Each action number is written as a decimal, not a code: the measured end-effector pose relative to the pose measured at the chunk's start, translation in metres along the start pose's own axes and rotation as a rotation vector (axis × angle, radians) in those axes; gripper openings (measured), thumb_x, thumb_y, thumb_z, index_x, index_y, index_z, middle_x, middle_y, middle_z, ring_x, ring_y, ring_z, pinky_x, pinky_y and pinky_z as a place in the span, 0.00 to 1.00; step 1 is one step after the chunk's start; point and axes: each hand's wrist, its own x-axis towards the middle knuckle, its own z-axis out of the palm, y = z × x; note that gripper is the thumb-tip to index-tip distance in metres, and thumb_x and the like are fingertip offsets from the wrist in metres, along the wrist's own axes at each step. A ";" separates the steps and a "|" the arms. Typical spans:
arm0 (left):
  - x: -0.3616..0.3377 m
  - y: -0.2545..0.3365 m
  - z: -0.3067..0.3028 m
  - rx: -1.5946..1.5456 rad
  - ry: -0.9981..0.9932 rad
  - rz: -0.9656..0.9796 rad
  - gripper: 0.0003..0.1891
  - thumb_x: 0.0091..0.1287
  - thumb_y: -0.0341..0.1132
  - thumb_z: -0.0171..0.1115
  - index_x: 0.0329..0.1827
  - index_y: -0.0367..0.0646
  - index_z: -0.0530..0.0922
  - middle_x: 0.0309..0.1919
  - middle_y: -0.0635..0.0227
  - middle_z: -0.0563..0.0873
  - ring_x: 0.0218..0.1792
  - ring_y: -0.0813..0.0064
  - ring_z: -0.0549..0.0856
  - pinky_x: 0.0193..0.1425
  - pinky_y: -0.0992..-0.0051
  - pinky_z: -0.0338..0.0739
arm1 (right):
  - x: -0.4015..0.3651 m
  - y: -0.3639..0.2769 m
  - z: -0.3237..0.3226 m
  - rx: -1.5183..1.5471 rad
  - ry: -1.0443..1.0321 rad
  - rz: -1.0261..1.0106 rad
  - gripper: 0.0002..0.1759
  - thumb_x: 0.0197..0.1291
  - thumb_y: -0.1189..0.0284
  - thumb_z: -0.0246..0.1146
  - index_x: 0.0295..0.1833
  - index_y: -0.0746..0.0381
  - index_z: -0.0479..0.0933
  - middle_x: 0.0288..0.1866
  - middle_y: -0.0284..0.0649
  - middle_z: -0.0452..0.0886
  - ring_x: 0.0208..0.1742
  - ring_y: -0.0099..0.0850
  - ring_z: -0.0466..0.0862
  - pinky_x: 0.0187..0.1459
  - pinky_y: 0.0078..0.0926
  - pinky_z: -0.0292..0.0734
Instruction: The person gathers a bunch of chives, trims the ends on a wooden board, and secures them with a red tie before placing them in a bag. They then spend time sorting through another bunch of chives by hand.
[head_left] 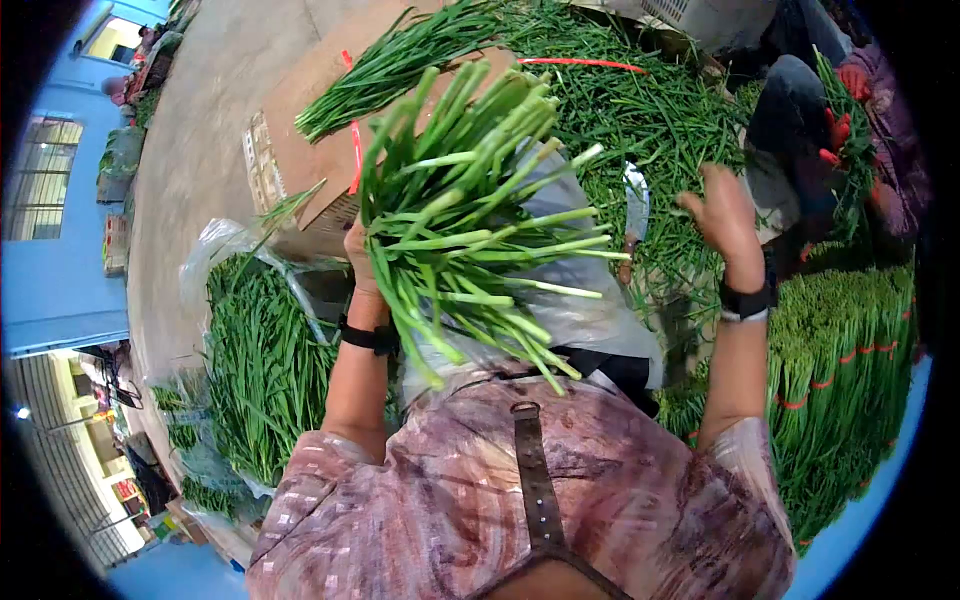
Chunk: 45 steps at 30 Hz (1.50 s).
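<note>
My left hand (360,254) is closed around a big bunch of garlic chives (470,215), held up in front of my lap. The pale cut ends fan out toward the right and toward me. My fingers are mostly hidden behind the stems. To the right, my right hand (727,215) is raised and holds nothing, its thumb and fingers apart. A knife (636,200) with a broad blade lies between the bunch and my right hand, on loose green leaves (640,110).
Another bunch (400,65) rests on a cardboard sheet (310,100) with red ties. A plastic bag of greens (265,370) stands left. Tied bundles (840,360) are stacked right. Beyond them, a co-worker's red-gloved hand (838,130) is at a bunch. A pale crate (690,20) stands behind.
</note>
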 end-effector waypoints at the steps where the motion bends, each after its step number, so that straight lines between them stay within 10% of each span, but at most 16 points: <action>1: 0.004 0.011 0.005 0.629 -0.068 0.388 0.14 0.60 0.29 0.63 0.49 0.38 0.79 0.36 0.67 0.86 0.31 0.75 0.85 0.35 0.77 0.80 | 0.005 -0.022 -0.012 0.113 0.125 -0.035 0.19 0.58 0.68 0.66 0.52 0.68 0.76 0.45 0.45 0.83 0.39 0.30 0.84 0.46 0.29 0.79; 3: 0.004 0.009 0.006 0.669 -0.041 0.345 0.19 0.60 0.29 0.63 0.55 0.39 0.76 0.42 0.67 0.85 0.38 0.74 0.85 0.42 0.78 0.80 | 0.005 -0.090 -0.051 1.007 -0.084 -0.037 0.20 0.57 0.70 0.67 0.53 0.69 0.74 0.44 0.46 0.83 0.41 0.30 0.84 0.45 0.28 0.80; 5: 0.004 0.010 0.010 0.576 -0.014 0.241 0.22 0.60 0.29 0.63 0.59 0.39 0.73 0.49 0.66 0.84 0.43 0.74 0.85 0.47 0.79 0.80 | 0.003 -0.144 -0.060 1.154 -0.068 -0.036 0.22 0.56 0.70 0.68 0.53 0.69 0.73 0.40 0.44 0.83 0.40 0.29 0.84 0.43 0.26 0.80; 9: 0.000 0.023 0.028 -0.037 -0.043 0.157 0.24 0.67 0.29 0.53 0.67 0.37 0.64 0.60 0.56 0.75 0.58 0.64 0.77 0.61 0.69 0.75 | 0.013 -0.190 -0.008 0.704 0.113 -0.264 0.23 0.51 0.74 0.68 0.52 0.68 0.70 0.40 0.48 0.81 0.41 0.41 0.84 0.43 0.33 0.79; 12: 0.005 0.041 0.039 -0.684 0.086 -0.144 0.21 0.74 0.39 0.39 0.64 0.37 0.68 0.56 0.55 0.79 0.52 0.63 0.81 0.56 0.64 0.79 | -0.031 -0.217 -0.004 0.722 0.264 -0.578 0.23 0.52 0.78 0.67 0.55 0.65 0.71 0.42 0.42 0.80 0.40 0.28 0.83 0.43 0.23 0.78; 16: -0.005 0.040 0.022 -0.746 0.084 -0.238 0.21 0.73 0.40 0.39 0.63 0.37 0.69 0.54 0.56 0.79 0.51 0.64 0.82 0.55 0.65 0.79 | -0.039 -0.204 0.018 0.956 0.088 -0.276 0.22 0.51 0.84 0.65 0.54 0.66 0.73 0.44 0.43 0.82 0.40 0.27 0.83 0.42 0.21 0.78; 27: 0.002 0.003 -0.006 -0.869 -0.075 -0.420 0.20 0.73 0.40 0.40 0.59 0.37 0.72 0.49 0.59 0.82 0.47 0.66 0.83 0.53 0.66 0.80 | -0.015 -0.180 0.001 0.624 0.060 -0.575 0.11 0.49 0.70 0.68 0.36 0.64 0.80 0.37 0.44 0.81 0.39 0.43 0.81 0.42 0.35 0.75; 32: 0.002 0.008 0.005 -0.826 -0.015 -0.457 0.17 0.71 0.40 0.46 0.53 0.38 0.76 0.41 0.64 0.84 0.42 0.70 0.83 0.49 0.69 0.80 | 0.003 -0.185 -0.002 0.899 -0.134 -0.174 0.14 0.49 0.66 0.71 0.36 0.66 0.80 0.31 0.38 0.83 0.30 0.22 0.79 0.35 0.25 0.74; 36: 0.002 0.019 0.009 -0.665 -0.076 -0.282 0.19 0.71 0.41 0.45 0.54 0.36 0.75 0.44 0.62 0.84 0.44 0.69 0.83 0.52 0.67 0.80 | 0.011 -0.191 0.001 0.914 -0.097 -0.214 0.09 0.50 0.72 0.69 0.34 0.63 0.78 0.31 0.38 0.82 0.32 0.25 0.80 0.36 0.25 0.75; 40: 0.003 0.028 0.014 -0.833 -0.085 -0.342 0.21 0.70 0.40 0.43 0.57 0.34 0.73 0.51 0.55 0.82 0.49 0.64 0.82 0.57 0.64 0.78 | -0.017 -0.193 0.015 0.696 0.181 -0.777 0.10 0.44 0.80 0.66 0.35 0.62 0.75 0.37 0.42 0.80 0.39 0.40 0.82 0.41 0.33 0.76; 45: 0.006 0.026 0.012 -0.920 -0.140 -0.401 0.21 0.71 0.40 0.42 0.56 0.33 0.73 0.50 0.55 0.82 0.47 0.64 0.83 0.55 0.65 0.79 | -0.024 -0.185 0.019 0.982 -0.077 -0.624 0.13 0.46 0.84 0.63 0.40 0.64 0.76 0.38 0.40 0.81 0.41 0.34 0.82 0.45 0.29 0.76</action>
